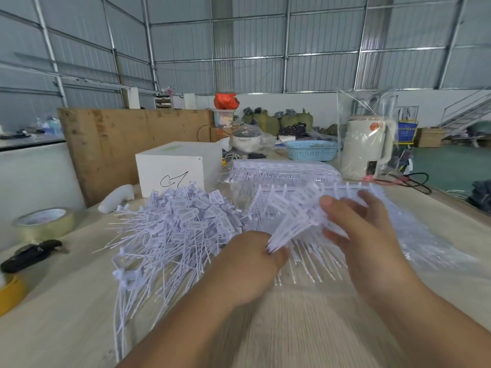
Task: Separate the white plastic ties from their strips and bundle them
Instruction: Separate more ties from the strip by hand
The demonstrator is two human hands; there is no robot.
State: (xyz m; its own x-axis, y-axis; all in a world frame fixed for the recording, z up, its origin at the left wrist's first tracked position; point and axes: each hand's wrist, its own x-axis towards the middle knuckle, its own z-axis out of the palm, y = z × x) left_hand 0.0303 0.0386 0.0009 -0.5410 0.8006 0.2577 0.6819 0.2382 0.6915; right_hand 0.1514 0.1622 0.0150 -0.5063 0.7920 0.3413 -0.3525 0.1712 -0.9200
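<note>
1. Gripping the gathered tie tails [279, 239], the left hand [252, 264] should stay tight.
2. Right hand [356, 229] curls around the strip [345, 188], mid-desk; twist it sharply.
3. Loose ties [170, 235] pile leftward.

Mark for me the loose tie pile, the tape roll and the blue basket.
loose tie pile [180, 227]: head view, on the tangled tags mid-heap.
tape roll [45, 224]: head view, on its outer side wall.
blue basket [310, 152]: head view, on its front perforated wall.

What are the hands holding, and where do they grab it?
Both hold one strip of white ties: left hand pinches the thin tail ends, right hand grips near the tag heads.
</note>
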